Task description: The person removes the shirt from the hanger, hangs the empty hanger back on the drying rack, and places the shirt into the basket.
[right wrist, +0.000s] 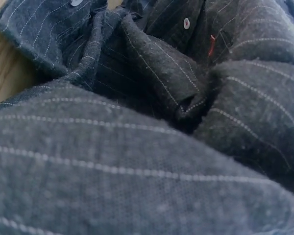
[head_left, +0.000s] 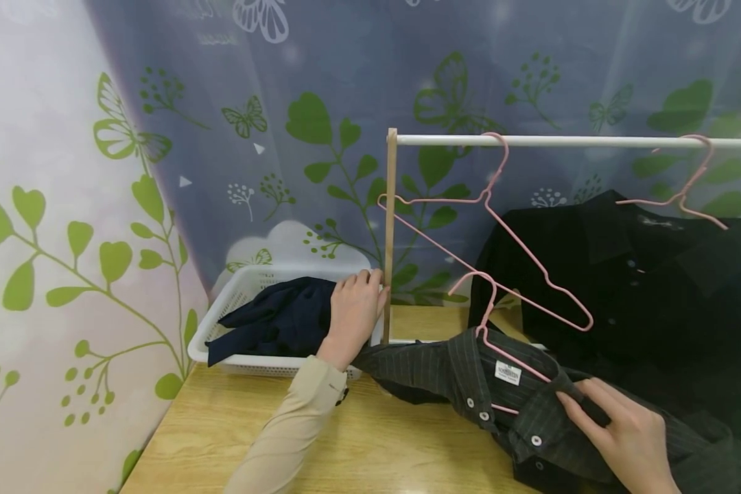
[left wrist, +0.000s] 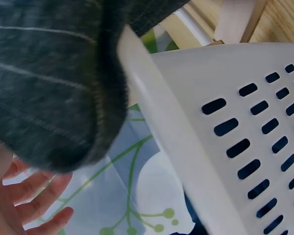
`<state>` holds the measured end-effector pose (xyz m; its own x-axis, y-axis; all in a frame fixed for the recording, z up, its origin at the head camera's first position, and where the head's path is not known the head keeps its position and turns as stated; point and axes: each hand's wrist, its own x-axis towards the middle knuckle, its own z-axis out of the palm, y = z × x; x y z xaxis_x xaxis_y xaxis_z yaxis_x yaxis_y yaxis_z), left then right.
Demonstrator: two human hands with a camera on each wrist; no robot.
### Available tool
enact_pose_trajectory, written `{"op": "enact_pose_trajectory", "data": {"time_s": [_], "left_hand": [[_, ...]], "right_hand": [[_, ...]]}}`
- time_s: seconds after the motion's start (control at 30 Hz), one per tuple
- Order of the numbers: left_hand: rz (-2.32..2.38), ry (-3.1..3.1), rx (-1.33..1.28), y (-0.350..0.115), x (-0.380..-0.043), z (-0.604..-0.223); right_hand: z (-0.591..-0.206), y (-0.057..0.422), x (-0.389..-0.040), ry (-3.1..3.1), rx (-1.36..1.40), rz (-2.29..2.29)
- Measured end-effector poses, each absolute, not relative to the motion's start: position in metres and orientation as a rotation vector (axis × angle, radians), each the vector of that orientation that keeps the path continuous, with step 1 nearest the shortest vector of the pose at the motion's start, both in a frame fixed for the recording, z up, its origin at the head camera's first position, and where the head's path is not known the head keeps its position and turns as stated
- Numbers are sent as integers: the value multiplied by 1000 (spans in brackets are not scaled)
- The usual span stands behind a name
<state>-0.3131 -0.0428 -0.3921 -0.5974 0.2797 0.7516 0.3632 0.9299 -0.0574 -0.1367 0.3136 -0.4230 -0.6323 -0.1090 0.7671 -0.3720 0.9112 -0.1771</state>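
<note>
A dark pinstriped shirt point(head_left: 444, 360) with white buttons lies over a pink hanger point(head_left: 488, 305), whose hook rises out of the collar. With thumb and fingers, my right hand point(head_left: 624, 432) pinches the shirt's front edge beside the collar. In the right wrist view, folds of the striped cloth point(right wrist: 112, 161) fill most of the picture. My left hand point(head_left: 355, 312) is over the right end of a white basket point(head_left: 228, 302), close to the rack post. Its fingers point(left wrist: 44, 200) look loosely spread in the left wrist view, with striped cloth hanging near the wrist.
Dark navy clothing point(head_left: 284, 319) lies in the basket. A rack with a wooden post point(head_left: 391, 233) and white rail point(head_left: 593, 142) carries an empty pink hanger point(head_left: 519, 240) and another pink hanger point(head_left: 685, 185) near a black shirt point(head_left: 673, 295). Everything stands on a wooden table point(head_left: 370, 453).
</note>
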Motion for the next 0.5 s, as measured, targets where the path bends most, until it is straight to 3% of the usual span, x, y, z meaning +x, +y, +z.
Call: {"op": "enact_pose_trajectory", "data": {"time_s": [0.5], "left_hand": [[-444,-2398,-826,-85,-270,-392]], "right_hand": [[-426,316,-139,-2220,320,431]]}}
